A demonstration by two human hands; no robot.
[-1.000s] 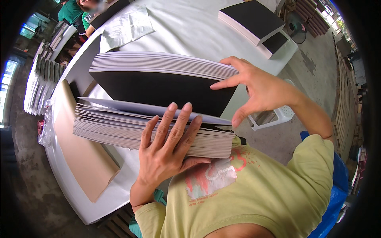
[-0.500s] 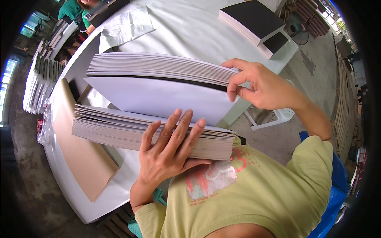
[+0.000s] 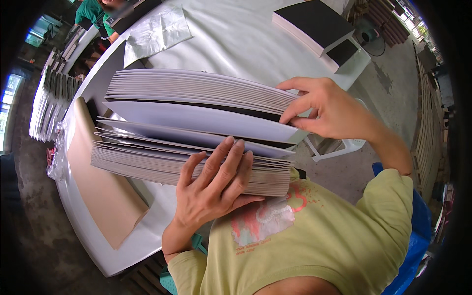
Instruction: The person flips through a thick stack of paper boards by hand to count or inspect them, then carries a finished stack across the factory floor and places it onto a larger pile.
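A thick stack of grey-edged boards [image 3: 132,164] stands on edge close to my body. My left hand [image 3: 209,184] is wrapped over it, fingers on the top edges and thumb low on the near side. A second stack of white and black boards [image 3: 196,84] stands farther off. My right hand [image 3: 327,108] is at its right end, fingertips curled over the corner and thumb by the top corner of a white board [image 3: 196,115]. This board leans in the gap between the stacks. More boards fan apart at the top of the near stack. Lower edges are hidden.
The white-covered table [image 3: 231,44] holds a black-topped pile of boards [image 3: 314,24] at far right, a clear plastic sheet [image 3: 157,34] and brown paper [image 3: 98,182] at left. A white stool [image 3: 339,147] stands right. Another person [image 3: 91,14] is at far left.
The white board in the gap has swung nearer to upright, showing less of its face. More boards have fanned out from the near stack. The right hand has shifted slightly down with its corner.
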